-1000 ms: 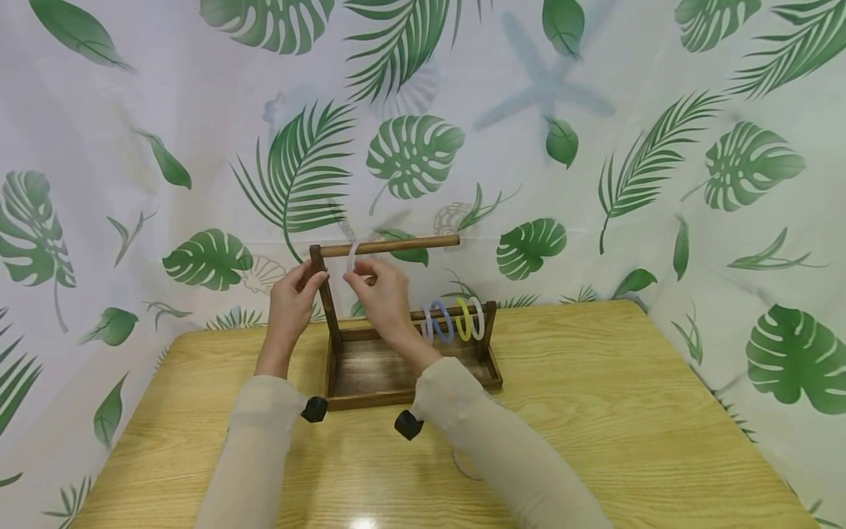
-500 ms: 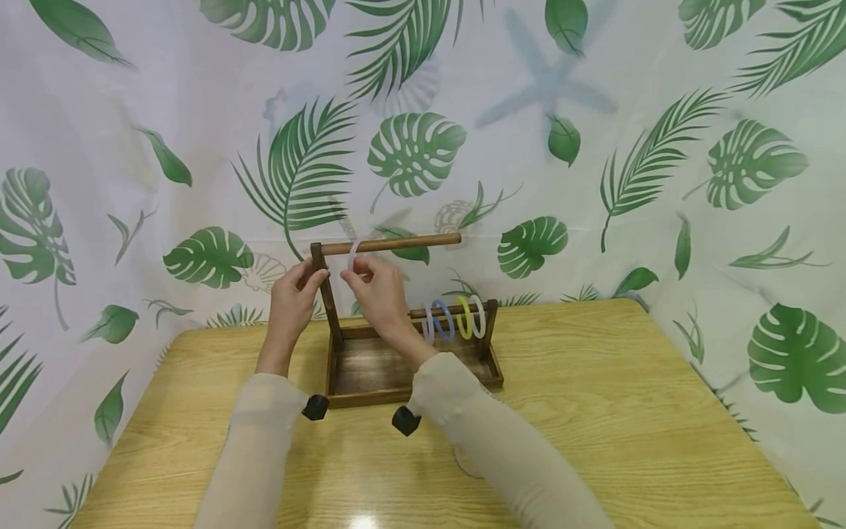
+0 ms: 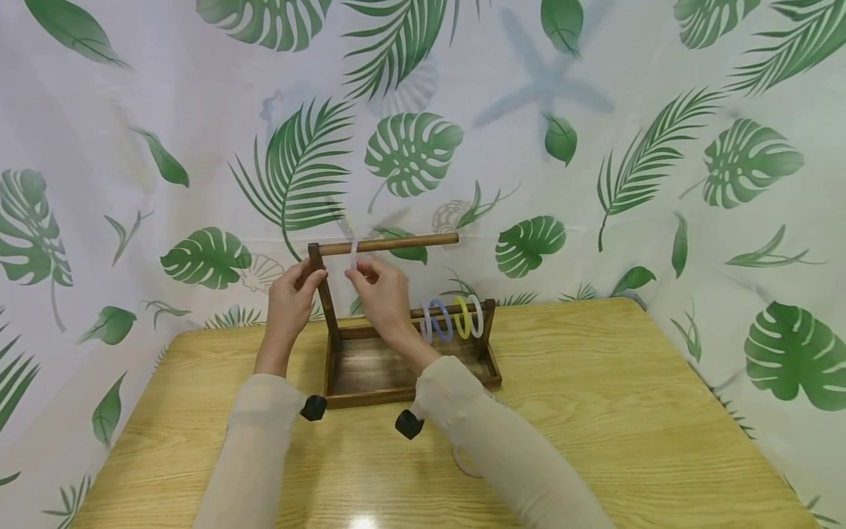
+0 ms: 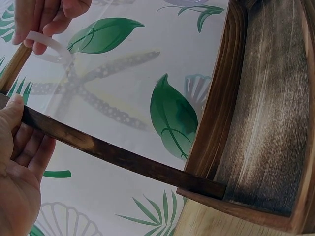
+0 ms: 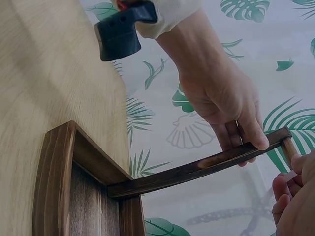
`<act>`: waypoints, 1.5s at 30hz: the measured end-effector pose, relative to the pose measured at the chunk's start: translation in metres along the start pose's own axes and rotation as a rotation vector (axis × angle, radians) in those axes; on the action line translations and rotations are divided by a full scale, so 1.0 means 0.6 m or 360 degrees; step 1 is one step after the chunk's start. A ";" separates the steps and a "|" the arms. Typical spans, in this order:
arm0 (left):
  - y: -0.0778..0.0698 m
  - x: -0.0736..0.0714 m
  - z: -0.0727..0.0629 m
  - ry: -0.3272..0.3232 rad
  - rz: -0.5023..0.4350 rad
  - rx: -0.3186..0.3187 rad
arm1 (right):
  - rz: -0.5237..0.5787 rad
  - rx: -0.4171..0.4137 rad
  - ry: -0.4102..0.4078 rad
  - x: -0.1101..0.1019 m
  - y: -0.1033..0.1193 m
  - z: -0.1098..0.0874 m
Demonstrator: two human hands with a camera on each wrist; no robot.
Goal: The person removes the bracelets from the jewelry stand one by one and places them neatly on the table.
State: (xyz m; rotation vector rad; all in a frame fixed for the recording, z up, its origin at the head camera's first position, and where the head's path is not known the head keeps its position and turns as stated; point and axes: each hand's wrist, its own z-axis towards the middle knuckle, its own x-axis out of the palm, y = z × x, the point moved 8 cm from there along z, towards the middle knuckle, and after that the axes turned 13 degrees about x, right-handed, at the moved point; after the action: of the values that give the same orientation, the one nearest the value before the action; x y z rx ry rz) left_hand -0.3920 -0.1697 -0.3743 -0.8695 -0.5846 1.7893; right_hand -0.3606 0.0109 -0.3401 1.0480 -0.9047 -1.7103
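1. On top bar [image 3: 410, 242] nr post [image 4: 123, 156], pinching white ring [image 3: 354, 256] w/ R hand [image 3: 383, 296], prob threaded on
2. Gripping post w/ L hand [image 3: 291, 300], fingers curled; brace vs wobble
3. Slide ring square to bar, lightly

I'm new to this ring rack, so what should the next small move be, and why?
Probably ease the right hand off the pale ring, letting it hang: the ring appears to loop the upper rod close to the post, which the left hand grips.
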 end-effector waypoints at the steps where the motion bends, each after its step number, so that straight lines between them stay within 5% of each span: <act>1: 0.000 0.000 0.000 -0.0001 0.0001 0.0000 | 0.0010 0.0002 -0.0007 -0.002 0.000 -0.001; 45: -0.003 0.000 -0.003 0.0014 -0.0038 -0.0023 | -0.0016 0.0143 -0.0132 -0.048 -0.014 -0.009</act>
State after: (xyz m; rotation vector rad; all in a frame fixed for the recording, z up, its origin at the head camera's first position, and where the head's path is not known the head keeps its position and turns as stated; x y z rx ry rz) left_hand -0.3897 -0.1688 -0.3739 -0.8764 -0.6008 1.7611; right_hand -0.3520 0.0400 -0.3422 1.0481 -1.0392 -1.7458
